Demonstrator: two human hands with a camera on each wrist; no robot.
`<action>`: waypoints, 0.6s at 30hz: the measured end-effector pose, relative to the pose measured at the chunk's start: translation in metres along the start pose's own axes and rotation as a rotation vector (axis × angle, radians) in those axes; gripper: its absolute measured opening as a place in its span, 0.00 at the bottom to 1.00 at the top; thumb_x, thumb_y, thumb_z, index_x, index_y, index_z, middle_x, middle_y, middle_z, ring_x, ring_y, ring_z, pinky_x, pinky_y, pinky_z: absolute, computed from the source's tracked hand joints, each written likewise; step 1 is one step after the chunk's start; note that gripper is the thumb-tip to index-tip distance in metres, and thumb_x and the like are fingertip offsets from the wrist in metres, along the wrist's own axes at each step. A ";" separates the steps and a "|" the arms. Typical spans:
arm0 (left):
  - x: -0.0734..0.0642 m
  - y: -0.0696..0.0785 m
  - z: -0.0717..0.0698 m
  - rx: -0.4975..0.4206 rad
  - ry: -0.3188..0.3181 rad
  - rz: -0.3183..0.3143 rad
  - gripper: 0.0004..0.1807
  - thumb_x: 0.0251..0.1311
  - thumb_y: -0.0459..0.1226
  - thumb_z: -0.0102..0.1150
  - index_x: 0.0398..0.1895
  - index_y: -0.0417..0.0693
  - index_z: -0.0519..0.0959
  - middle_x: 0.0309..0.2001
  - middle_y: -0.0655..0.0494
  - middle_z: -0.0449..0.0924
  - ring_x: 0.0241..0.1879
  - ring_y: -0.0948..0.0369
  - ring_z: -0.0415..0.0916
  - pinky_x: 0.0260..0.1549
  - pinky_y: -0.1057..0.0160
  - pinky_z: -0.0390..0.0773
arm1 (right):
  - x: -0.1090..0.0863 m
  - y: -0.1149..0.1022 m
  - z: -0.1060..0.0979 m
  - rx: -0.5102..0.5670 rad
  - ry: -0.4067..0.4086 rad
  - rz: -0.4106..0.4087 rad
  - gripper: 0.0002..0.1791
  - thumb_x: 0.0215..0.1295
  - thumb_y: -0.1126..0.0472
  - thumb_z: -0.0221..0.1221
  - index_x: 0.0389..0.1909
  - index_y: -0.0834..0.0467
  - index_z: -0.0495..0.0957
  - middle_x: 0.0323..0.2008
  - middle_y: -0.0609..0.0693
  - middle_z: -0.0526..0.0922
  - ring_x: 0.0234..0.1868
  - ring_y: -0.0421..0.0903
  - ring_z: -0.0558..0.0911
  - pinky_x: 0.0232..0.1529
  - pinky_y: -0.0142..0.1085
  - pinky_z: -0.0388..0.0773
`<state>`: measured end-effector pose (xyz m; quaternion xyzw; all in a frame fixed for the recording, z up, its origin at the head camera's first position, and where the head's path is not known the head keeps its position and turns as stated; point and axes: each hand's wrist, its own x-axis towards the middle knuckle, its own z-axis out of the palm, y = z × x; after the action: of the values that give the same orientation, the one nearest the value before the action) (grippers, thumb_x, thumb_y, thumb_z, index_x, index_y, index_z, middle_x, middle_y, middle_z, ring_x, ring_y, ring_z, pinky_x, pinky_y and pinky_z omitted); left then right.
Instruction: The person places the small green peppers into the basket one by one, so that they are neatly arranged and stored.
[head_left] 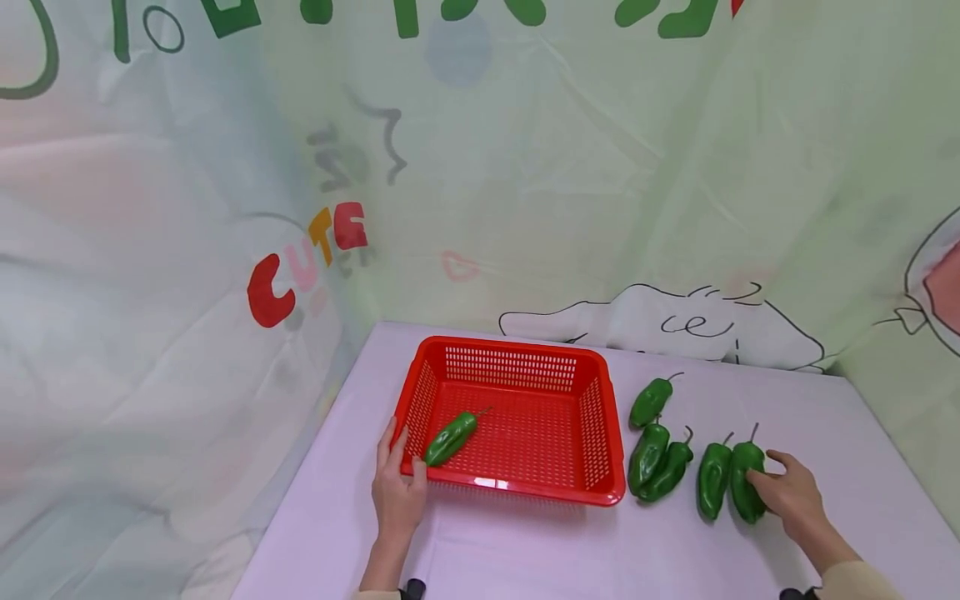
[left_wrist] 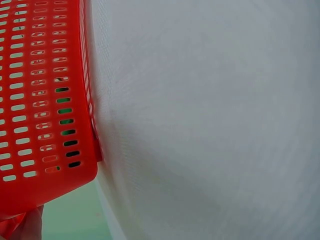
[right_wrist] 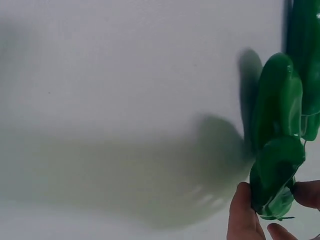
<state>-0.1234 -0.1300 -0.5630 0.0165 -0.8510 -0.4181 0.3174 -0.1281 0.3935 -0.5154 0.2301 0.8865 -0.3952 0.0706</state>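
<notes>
A red plastic basket with slotted walls stands on the table, and one green pepper lies inside at its left. My left hand grips the rim at the basket's front left corner; in the left wrist view only a finger shows under the red edge. To the right of the basket, my right hand pinches the rightmost green pepper between thumb and fingers. The right wrist view shows fingers on both sides of that pepper. Another green pepper lies just left of it.
Between the basket and the right-hand pair lie a green pepper at the back and two more, touching, in front: one pepper and another pepper. A pale cloth covers the table. A printed curtain hangs behind.
</notes>
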 end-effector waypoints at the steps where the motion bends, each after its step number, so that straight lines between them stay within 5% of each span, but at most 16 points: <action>1: 0.000 0.000 0.000 0.004 0.000 -0.001 0.31 0.54 0.29 0.56 0.65 0.36 0.73 0.71 0.49 0.64 0.63 0.47 0.71 0.35 0.56 0.83 | 0.000 -0.002 -0.001 -0.002 -0.003 -0.012 0.40 0.67 0.62 0.49 0.70 0.79 0.43 0.57 0.85 0.60 0.56 0.76 0.70 0.40 0.48 0.82; 7: 0.000 0.000 0.000 0.012 -0.004 -0.009 0.32 0.53 0.28 0.59 0.66 0.36 0.72 0.71 0.49 0.64 0.65 0.47 0.67 0.42 0.50 0.82 | -0.001 -0.014 -0.002 0.021 -0.003 -0.077 0.39 0.68 0.61 0.48 0.70 0.79 0.44 0.57 0.85 0.61 0.53 0.75 0.73 0.37 0.45 0.83; 18: 0.000 0.001 0.000 0.007 -0.002 -0.008 0.31 0.52 0.29 0.59 0.65 0.36 0.73 0.71 0.48 0.64 0.63 0.48 0.71 0.36 0.55 0.83 | -0.004 -0.055 0.009 0.085 -0.016 -0.102 0.39 0.69 0.60 0.48 0.72 0.75 0.44 0.58 0.83 0.61 0.52 0.72 0.76 0.36 0.43 0.84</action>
<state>-0.1230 -0.1297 -0.5623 0.0205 -0.8526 -0.4164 0.3151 -0.1507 0.3538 -0.4840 0.1842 0.8790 -0.4373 0.0476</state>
